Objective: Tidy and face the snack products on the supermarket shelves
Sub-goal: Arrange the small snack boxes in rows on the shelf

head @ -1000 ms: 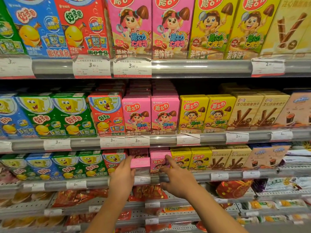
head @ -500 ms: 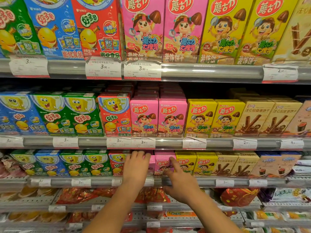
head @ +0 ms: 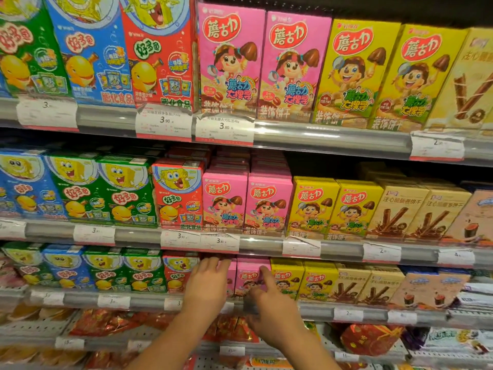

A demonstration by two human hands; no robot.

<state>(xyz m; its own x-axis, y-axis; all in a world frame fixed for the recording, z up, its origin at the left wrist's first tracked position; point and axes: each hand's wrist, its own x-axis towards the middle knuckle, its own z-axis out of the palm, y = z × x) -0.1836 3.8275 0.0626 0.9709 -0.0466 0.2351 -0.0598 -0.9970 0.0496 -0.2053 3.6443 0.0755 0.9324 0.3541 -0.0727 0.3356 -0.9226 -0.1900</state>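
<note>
On the third shelf down stand two pink snack boxes side by side. My left hand [head: 206,284] lies flat over the front of the left pink box [head: 231,276], fingers pointing up, and hides most of it. My right hand [head: 269,311] touches the right pink box [head: 248,276] with its straight index finger at the box's right edge; its other fingers are loosely curled in front of the shelf rail [head: 149,300]. Both boxes stand upright and face forward.
Red, green and blue fish-cracker boxes [head: 144,273] stand to the left, yellow boxes [head: 286,279] and brown wafer-stick boxes [head: 346,284] to the right. Two fuller shelves [head: 266,244] sit above. Red snack bags [head: 106,324] lie on the shelf below.
The left pink box, tilted with its top showing a second ago, now stands upright in the row under my left hand. My right index finger stays on the neighbouring box. The view moved closer.
</note>
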